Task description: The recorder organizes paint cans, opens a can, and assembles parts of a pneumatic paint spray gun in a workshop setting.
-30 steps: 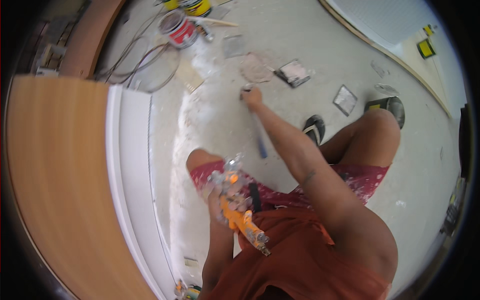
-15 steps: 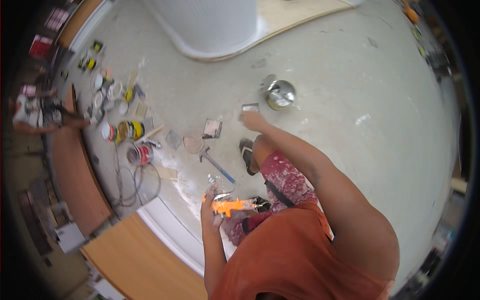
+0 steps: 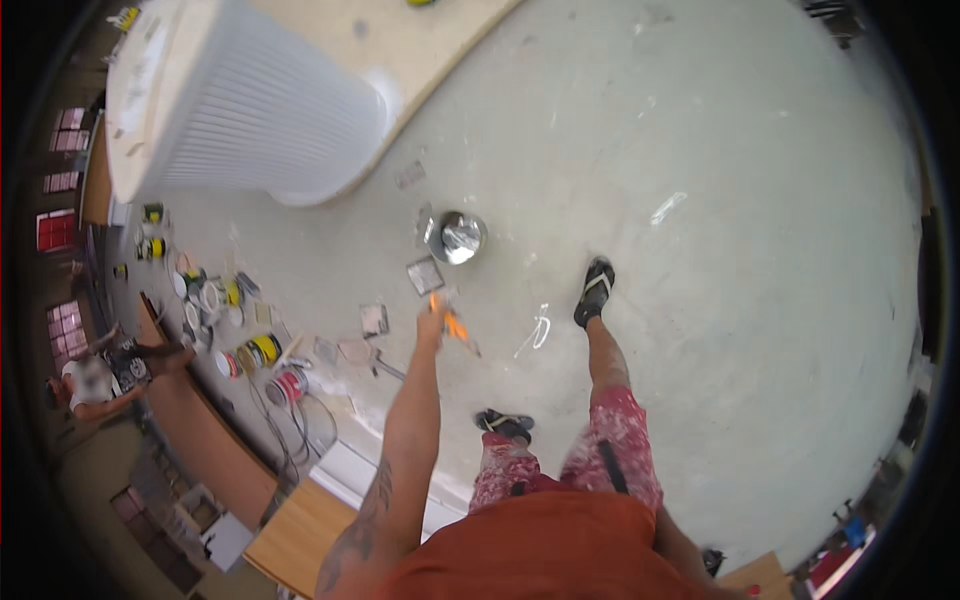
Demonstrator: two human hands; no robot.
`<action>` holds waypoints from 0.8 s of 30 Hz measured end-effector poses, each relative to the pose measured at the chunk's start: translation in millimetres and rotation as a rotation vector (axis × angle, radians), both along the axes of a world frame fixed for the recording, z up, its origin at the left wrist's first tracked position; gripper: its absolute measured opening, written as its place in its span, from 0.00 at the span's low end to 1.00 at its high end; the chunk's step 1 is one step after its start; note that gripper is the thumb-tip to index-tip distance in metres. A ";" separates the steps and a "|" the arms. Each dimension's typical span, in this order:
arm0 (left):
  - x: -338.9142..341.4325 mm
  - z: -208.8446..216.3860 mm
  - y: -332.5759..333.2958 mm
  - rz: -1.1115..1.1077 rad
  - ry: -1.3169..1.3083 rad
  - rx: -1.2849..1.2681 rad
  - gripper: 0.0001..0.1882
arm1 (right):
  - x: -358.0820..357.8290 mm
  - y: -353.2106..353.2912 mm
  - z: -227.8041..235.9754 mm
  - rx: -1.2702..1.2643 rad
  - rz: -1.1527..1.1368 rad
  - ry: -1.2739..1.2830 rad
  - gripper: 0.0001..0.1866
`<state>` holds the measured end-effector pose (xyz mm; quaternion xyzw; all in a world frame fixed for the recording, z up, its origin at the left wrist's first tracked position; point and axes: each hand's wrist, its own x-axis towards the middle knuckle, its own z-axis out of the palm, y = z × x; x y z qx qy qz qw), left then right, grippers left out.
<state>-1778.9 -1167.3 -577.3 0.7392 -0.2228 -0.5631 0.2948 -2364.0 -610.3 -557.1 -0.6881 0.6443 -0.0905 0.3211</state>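
My left hand [image 3: 430, 325] is stretched out over the floor, closed around an orange spray gun [image 3: 455, 327]. Its orange body shows on the far side of my fingers and its thin end points to the right. Just beyond that hand lies a square dark-edged plate [image 3: 425, 276], with an open metal can [image 3: 460, 238] past it, shiny inside. A hammer [image 3: 388, 368] rests on the floor beside my left forearm, which partly covers it. My right hand is out of sight; only part of the right arm shows beside my body.
A white ribbed curved piece [image 3: 270, 120] stands on a pale board at far left. Paint cans [image 3: 262, 350], lids and a looped cord [image 3: 300, 430] crowd the left floor. Another person [image 3: 110, 375] is beyond a long brown panel [image 3: 215, 430]. A wooden panel [image 3: 300, 535] lies near left.
My left hand has reached forward with the spray gun. My right hand has left the square plate and gone out of view. The view has turned, and my right foot now stands farther right.
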 end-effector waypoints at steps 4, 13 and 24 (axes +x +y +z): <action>16.1 -80.0 -127.9 -0.236 -0.546 -0.071 0.25 | 4.5 -40.4 1.3 0.413 -0.199 -0.198 0.16; -58.9 -135.6 -188.7 -0.887 -1.108 0.122 0.27 | -90.5 -186.2 92.5 1.058 -0.734 -0.300 0.17; -208.4 49.7 -36.2 -1.446 -0.429 0.448 0.26 | -102.7 -447.5 176.8 1.321 -0.981 -0.637 0.22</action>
